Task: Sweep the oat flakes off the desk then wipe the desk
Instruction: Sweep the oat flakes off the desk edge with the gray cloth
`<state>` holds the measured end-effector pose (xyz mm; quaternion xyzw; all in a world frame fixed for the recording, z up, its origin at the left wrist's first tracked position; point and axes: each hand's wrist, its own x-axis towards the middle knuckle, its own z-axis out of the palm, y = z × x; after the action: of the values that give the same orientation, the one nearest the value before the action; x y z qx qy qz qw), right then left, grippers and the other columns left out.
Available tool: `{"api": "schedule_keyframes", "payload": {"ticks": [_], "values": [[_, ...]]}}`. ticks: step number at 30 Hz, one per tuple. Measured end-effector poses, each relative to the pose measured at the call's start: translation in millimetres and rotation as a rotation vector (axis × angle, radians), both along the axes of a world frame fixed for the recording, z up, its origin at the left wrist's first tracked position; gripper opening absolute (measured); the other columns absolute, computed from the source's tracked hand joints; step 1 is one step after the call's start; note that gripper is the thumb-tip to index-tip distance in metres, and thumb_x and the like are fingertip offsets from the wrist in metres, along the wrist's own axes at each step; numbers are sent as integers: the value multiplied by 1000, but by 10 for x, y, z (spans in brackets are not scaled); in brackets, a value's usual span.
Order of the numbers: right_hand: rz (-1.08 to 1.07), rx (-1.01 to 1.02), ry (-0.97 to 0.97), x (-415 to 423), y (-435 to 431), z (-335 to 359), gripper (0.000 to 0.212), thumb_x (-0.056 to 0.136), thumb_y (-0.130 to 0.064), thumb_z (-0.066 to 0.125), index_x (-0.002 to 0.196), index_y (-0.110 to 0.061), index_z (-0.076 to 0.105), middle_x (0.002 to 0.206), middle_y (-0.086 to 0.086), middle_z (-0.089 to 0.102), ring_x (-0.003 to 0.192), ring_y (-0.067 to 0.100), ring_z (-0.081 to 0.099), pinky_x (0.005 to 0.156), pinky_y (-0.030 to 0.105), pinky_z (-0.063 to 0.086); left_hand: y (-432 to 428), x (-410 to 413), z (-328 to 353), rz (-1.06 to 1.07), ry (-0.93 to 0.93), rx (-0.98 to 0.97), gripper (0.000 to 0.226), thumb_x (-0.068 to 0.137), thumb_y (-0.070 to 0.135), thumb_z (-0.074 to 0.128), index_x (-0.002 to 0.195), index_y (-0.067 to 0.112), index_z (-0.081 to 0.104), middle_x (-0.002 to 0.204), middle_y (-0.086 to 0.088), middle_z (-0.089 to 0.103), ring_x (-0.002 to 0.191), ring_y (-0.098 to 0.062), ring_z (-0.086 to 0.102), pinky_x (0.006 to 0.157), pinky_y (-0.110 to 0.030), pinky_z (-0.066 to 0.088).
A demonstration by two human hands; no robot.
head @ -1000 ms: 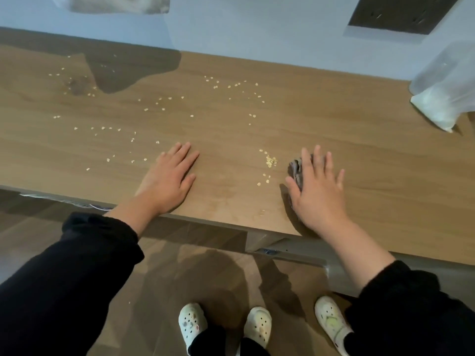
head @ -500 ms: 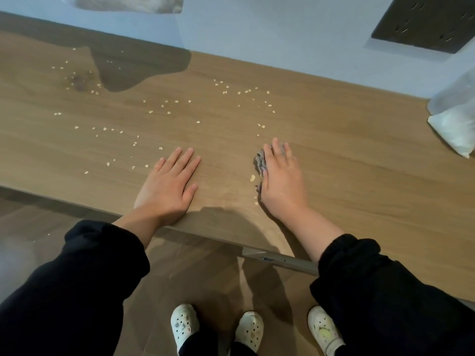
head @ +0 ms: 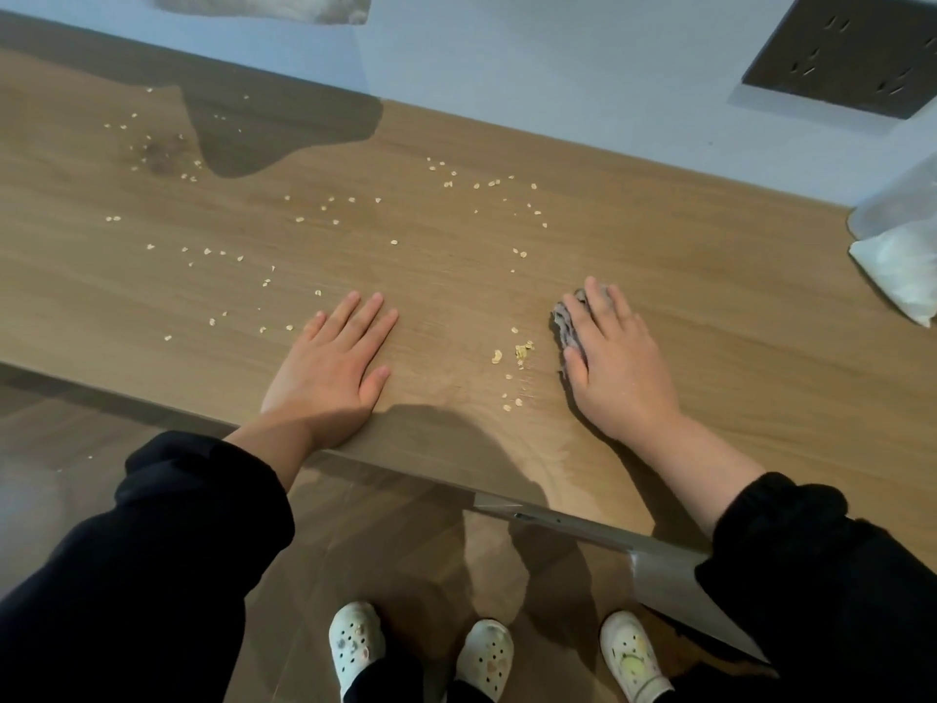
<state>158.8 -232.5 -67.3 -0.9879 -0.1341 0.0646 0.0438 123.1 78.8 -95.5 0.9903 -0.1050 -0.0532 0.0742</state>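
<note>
Pressing a grey cloth (head: 565, 322) flat-fingered to the bench (head: 760, 347), the right hand (head: 618, 367) seems mid-sweep, oat flakes (head: 522, 350) heaped just beside it. The left hand (head: 329, 367) rests flat, fingers straight; next, likely push flakes off the near edge.

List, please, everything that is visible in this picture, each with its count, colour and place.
desk: one, brown wood, across the view
oat flakes: many, pale yellow, scattered on the desk, small heap near its front edge
cloth: one, grey, on the desk, right of that heap
bag: one, white and clear, desk's right end
wall: one, pale blue, behind the desk
panel: one, dark, on the wall, top right
desk frame: one, grey, below the front edge
shoes: three, white, on the floor
sleeves: two, black, bottom corners
left hand: one, flat on the desk
right hand: one, presses the cloth
</note>
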Motion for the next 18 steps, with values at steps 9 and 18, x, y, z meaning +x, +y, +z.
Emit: {"api": "schedule_keyframes", "payload": {"ticks": [9, 18], "values": [[-285, -23, -78, 535, -9, -37, 57, 102, -33, 23, 153, -8, 20, 161, 16, 12, 148, 36, 10, 121, 47, 13, 2, -1, 11, -7, -3, -2, 67, 91, 48, 16, 153, 23, 20, 160, 3, 11, 148, -18, 6, 119, -42, 9], [-235, 21, -43, 586, -265, -51, 56, 104, -31, 24, 155, -10, 15, 163, 11, 6, 150, 29, 7, 122, 44, 11, 3, 4, -16, 3, 10, 8, 67, 90, 50, 12, 152, 24, 12, 158, 8, 2, 148, -14, 0, 120, -40, 6]]}}
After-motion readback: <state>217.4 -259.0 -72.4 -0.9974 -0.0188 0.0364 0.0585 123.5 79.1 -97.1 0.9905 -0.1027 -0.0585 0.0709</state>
